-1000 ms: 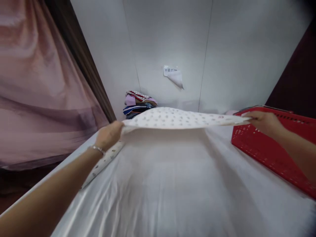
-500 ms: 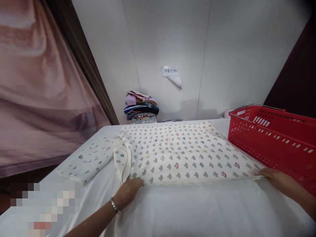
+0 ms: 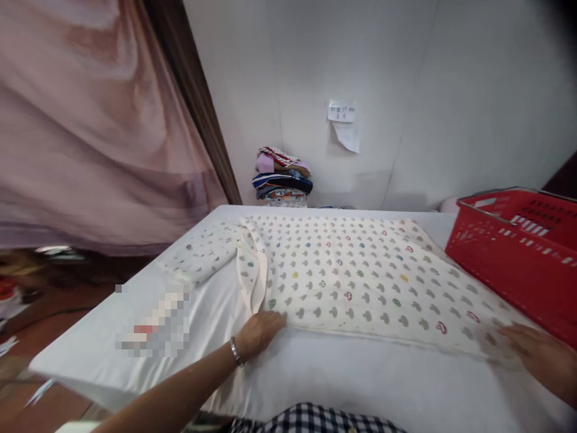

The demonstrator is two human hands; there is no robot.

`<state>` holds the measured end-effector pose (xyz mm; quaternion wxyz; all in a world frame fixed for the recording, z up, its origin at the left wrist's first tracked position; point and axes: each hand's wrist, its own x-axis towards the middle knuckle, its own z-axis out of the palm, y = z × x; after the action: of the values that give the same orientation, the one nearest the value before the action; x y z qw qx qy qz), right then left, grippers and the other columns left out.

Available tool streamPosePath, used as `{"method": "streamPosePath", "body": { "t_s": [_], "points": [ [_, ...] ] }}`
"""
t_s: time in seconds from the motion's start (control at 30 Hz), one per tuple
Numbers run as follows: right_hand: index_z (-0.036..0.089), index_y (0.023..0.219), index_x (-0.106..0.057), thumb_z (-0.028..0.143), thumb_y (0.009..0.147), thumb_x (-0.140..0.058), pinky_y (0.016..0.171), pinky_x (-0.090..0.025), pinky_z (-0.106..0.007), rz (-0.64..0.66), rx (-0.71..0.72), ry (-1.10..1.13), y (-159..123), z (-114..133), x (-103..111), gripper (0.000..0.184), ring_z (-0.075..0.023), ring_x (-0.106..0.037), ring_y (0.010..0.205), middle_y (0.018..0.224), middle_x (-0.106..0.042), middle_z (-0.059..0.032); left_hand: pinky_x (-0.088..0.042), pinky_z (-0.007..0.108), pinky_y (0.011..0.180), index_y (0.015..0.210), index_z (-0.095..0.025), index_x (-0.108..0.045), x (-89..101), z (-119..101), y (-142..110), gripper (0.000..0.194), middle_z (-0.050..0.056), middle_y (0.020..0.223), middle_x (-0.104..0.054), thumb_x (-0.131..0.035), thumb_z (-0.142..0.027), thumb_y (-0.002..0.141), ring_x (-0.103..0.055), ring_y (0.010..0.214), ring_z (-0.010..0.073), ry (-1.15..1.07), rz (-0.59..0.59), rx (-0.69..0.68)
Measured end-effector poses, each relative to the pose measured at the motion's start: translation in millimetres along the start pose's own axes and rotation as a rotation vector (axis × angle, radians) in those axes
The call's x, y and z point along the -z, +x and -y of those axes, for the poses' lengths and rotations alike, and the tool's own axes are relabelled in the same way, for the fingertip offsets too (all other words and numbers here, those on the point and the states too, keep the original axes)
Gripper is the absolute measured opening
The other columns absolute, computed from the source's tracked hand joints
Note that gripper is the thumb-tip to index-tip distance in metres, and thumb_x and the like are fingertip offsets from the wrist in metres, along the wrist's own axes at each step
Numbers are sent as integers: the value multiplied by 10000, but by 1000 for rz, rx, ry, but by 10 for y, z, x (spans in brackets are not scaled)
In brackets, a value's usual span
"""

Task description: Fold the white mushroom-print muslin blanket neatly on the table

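Observation:
A white garment printed with grey and a few coloured mushrooms lies spread over the white-covered table. At its left a curved band shows, and a flat sleeve-like part with a smaller print extends from there. My left hand, a silver bracelet at its wrist, is closed on the near edge by the band, fingers pressed together. At the near right corner my right hand lies over the fabric with its fingers stretched out; it and the cloth there are smeared by motion.
A red plastic basket stands on the table at the right, beside the garment. Folded clothes are stacked by the wall behind. A pink curtain hangs at the left. A pixelated patch covers something on the table's left.
The view has turned left and down, so the scene sits further right and the table's left corner shows. My right hand's fingers have gone from pinching the corner to lying outstretched.

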<state>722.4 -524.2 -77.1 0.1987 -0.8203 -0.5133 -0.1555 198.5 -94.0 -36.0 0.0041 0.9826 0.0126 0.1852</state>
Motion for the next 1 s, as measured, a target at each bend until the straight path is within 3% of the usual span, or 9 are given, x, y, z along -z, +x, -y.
{"method": "streamPosePath", "body": {
  "t_s": [0.07, 0.2, 0.3, 0.43, 0.53, 0.63, 0.8, 1.0],
  "points": [
    [217, 895, -737, 297, 710, -511, 861, -437, -440, 108, 86, 51, 149, 539, -176, 302, -296, -604, 967, 1023, -656, -186, -429, 237, 614, 922, -190, -487, 5, -30, -9, 194, 3, 721, -550, -294, -178, 928, -525, 648, 114, 36, -4, 3],
    [278, 1115, -635, 373, 852, -438, 939, -436, -415, 240, 288, 277, 488, 2139, -427, 343, -238, -536, 1100, 1186, -597, -63, -424, 241, 587, 889, -180, -496, 23, -93, 8, 205, 6, 703, -553, -295, -178, 930, -522, 644, 123, 113, -6, 1],
    [262, 1193, -564, 330, 891, -417, 952, -428, -397, 341, 439, 401, 769, 3231, -523, 344, -218, -510, 1119, 1231, -561, -59, -421, 245, 579, 874, -175, -504, 31, -123, 33, 212, 8, 698, -555, -299, -174, 928, -521, 639, 125, 149, -27, 15],
    [202, 1200, -530, 258, 867, -465, 886, -440, -383, 403, 525, 448, 1099, 4145, -687, 344, -219, -521, 1035, 1142, -583, -84, -412, 243, 566, 910, -176, -516, 29, -148, 53, 201, 6, 708, -565, -315, -182, 926, -525, 637, 122, 169, -61, 57],
    [157, 1032, -599, 200, 859, -458, 788, -444, -338, 409, 526, 406, 1196, 4516, -820, 227, -198, -532, 890, 955, -601, -74, -397, 246, 556, 899, -175, -522, 5, -166, 36, 185, -3, 686, -559, -338, -186, 922, -525, 632, 123, 175, -74, 109],
    [163, 897, -617, 173, 874, -417, 699, -426, -296, 411, 493, 388, 1148, 4677, -924, 202, -175, -518, 789, 822, -569, -47, -393, 258, 569, 853, -169, -526, -25, -163, -21, 197, -3, 666, -550, -348, -214, 925, -525, 641, 130, 158, -73, 138],
    [179, 965, -612, 168, 872, -404, 679, -412, -284, 412, 517, 415, 979, 4647, -1022, 228, -171, -508, 783, 829, -545, -50, -403, 296, 695, 837, -173, -536, 46, -9, -157, 190, 19, 743, -572, -412, -302, 901, -517, 722, 143, 106, 16, 79],
    [207, 1041, -588, 197, 882, -389, 664, -418, -285, 448, 508, 370, 961, 4656, -1003, 255, -173, -509, 781, 846, -531, -52, -287, 402, 967, 876, -178, -548, 268, 448, -249, 118, 29, 820, -582, -472, -146, 791, -496, 860, 166, 129, 70, 112]
  ]
}}
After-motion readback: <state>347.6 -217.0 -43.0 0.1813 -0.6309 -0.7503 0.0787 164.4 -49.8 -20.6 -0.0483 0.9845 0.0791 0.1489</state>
